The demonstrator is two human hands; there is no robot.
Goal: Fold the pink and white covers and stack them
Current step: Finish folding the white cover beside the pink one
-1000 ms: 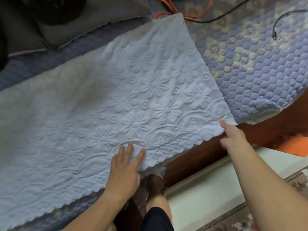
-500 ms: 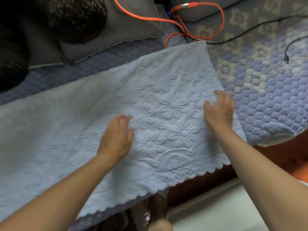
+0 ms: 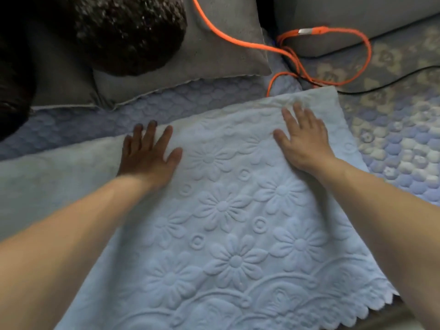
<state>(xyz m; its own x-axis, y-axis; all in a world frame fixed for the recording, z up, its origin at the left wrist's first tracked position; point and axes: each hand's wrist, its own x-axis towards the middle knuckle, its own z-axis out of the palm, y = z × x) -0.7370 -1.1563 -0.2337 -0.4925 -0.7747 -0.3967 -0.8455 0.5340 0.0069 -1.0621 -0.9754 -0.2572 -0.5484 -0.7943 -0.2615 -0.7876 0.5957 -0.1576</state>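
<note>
White cover (image 3: 238,222) spread flat across the quilted bed pad (image 3: 392,148), embossed with flowers and rings, scalloped hem at the near edge, overhanging the bed's side at lower right. Far right corner lying just short of the orange cable (image 3: 309,75).

Left hand (image 3: 148,152) palm-down on the cover near its far edge — fingers straight and spread, fingertips reaching the edge, gripping nothing. Right hand (image 3: 303,139) likewise flat on the cover close to the far right corner, fingers extended and fanned, slightly blurred. Hands well apart, a stretch of bare cover between them. Both forearms running in from the near corners of the view.

Beyond the cover: grey pillow (image 3: 214,55) against the pad's far side, with a dark speckled cushion (image 3: 123,32) resting on it. Orange cable looping over the pad between the pillow and a second grey cushion (image 3: 357,22) — a thin black cable (image 3: 392,81) trailing off to the right.
</note>
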